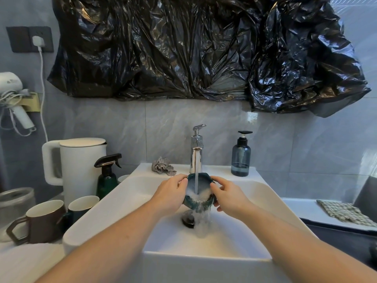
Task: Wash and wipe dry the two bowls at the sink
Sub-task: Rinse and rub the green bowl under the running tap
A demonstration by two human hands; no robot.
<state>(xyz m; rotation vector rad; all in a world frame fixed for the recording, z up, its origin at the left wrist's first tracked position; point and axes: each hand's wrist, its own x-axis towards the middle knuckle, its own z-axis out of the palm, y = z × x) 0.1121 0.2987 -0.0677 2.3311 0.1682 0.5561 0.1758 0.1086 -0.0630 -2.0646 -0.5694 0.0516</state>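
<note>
In the head view, a dark teal bowl [199,193] is held over the white sink [122,193], tilted toward the person, right under the tap [196,152]. The left hand [170,196] grips the bowl's left side, its fingers [180,181] curled over the rim and its thumb on the near wall. The right hand [228,198] grips the right side the same way, fingers [216,180] bent over the rim. Between the two sets of fingertips the stream of water [196,180] falls into the bowl, foams white at the bottom and spills over the near edge, running down past the drain plug [188,219] just below the hands. Beyond the left fingers, on the sink's back ledge, lies a crumpled grey cloth [162,166]; beyond the right fingers stands a blue pump bottle [241,156]. Well to the left of the left hand are a green spray bottle [107,176], a white kettle [79,166], a brown mug [43,221] and a second mug [82,205]. Far right of the right hand, a checked cloth [344,213] rests on the counter. Only one bowl can be made out.
</note>
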